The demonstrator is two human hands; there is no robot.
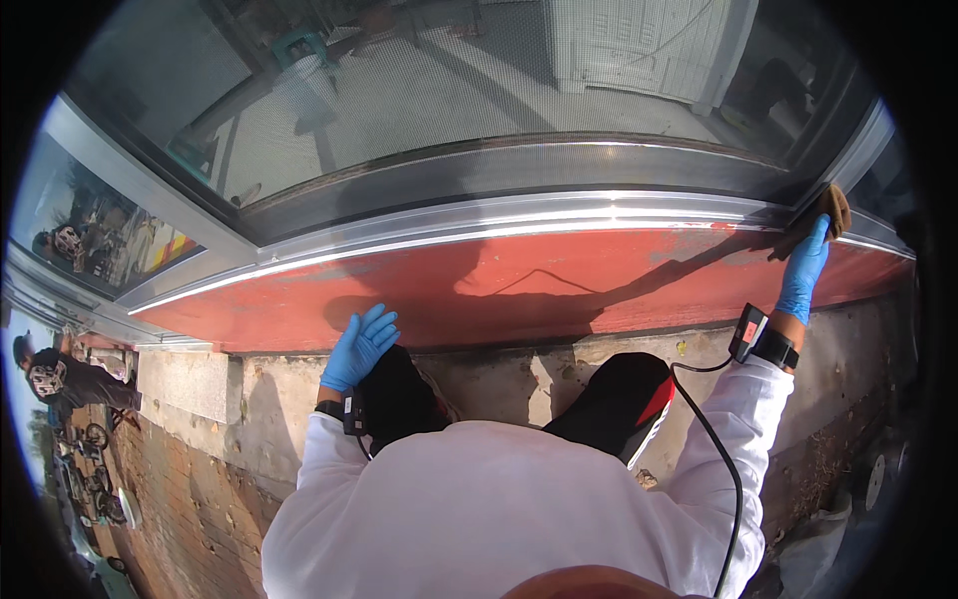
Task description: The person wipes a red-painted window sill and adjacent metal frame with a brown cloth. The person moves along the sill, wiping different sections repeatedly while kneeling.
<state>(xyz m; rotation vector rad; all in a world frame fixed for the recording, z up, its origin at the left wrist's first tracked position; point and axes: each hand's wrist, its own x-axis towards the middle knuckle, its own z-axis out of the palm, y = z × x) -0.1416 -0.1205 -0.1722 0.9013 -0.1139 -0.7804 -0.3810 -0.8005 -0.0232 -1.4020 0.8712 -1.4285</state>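
My right hand (808, 262), in a blue disposable glove, is stretched far out to the right and holds a brown cloth (836, 212) against the lower corner of the metal window frame (614, 204). Blue-gloved too, my left hand (361, 346) rests by my left knee with its fingers apart and nothing in it. Between the hands runs the red painted wall base (524, 277), worn to grey in patches, with my shadow across it. Above the frame is a large mesh-covered pane (449, 90).
A concrete ledge (284, 397) lies below the wall, with a pale block (191, 385) at left. Another person (75, 378) is at the far left, near parked motorcycles (93, 479). A black cable (722, 457) runs along my right arm. A pale bag (812, 550) lies lower right.
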